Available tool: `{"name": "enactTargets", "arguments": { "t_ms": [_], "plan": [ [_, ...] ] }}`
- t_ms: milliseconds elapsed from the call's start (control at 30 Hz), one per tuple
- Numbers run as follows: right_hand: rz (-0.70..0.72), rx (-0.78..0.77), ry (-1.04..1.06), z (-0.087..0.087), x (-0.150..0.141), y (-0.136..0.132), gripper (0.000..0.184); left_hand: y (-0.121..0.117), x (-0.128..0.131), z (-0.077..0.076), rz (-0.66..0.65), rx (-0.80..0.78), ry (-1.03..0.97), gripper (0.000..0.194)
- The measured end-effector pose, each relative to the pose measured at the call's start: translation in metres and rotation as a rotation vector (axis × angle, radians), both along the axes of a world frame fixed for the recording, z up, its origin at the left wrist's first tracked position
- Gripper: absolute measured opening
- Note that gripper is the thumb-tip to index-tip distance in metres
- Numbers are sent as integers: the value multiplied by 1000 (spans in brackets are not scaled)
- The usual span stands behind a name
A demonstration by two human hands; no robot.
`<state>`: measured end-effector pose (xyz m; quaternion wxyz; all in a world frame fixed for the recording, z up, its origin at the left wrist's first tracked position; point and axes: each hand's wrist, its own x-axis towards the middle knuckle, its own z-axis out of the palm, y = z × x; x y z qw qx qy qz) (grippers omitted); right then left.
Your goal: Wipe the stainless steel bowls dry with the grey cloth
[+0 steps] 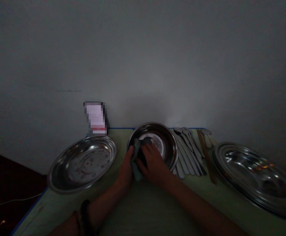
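Observation:
A round stainless steel bowl point(171, 144) stands at the far side of the table, in front of me. My left hand point(126, 167) is closed at the bowl's near left rim, thumb up along the edge; its other fingers are hidden. Inside the bowl, my right hand point(154, 162) presses a dark patterned cloth point(136, 170) against the inner surface, fingers bent over it. Part of the cloth hangs over the near rim between both hands.
An oval metal dish point(91, 164) lies to the left, with a propped phone point(96, 118) behind it against the wall point(143, 59). Right of the bowl are several spoons and other cutlery point(189, 154), brown chopsticks point(205, 154) and stacked metal plates point(253, 173) on the green table point(133, 209).

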<state>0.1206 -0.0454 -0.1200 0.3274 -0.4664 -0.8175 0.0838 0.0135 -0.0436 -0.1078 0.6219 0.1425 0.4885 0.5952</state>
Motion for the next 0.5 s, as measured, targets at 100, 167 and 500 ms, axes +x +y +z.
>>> {"name": "enactTargets", "arguments": {
  "t_ms": [100, 167, 500],
  "plan": [
    [2, 4, -3, -1, 0, 1, 32, 0, -1, -3, -3, -12, 14, 19],
    [-1, 11, -6, -2, 0, 1, 32, 0, -1, -4, -11, -24, 14, 20],
    [50, -63, -134, 7, 4, 2, 31, 2, -2, -7, -30, -11, 36, 22]
  ]
}}
